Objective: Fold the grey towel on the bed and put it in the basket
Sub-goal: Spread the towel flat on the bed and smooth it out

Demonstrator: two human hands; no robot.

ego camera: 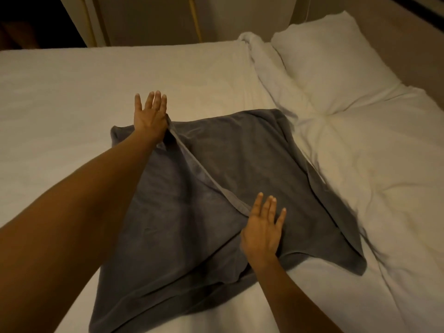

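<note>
Bed (72, 97) with a white sheet fills the view, under dim warm light. Towel (216, 179), grey, lies spread at its centre, one hemmed edge folded over on a diagonal. Left hand (150, 115) is open, fingers splayed, at the towel's 11 o'clock corner; right hand (262, 231) is open, flat on the towel at 5 o'clock. Pillow (329, 66) and rumpled duvet (372, 179) lie toward 2 o'clock. Beige wall (149, 18) stands at 12.

open bed (72, 92) left, pillow (331, 68) rt
</note>
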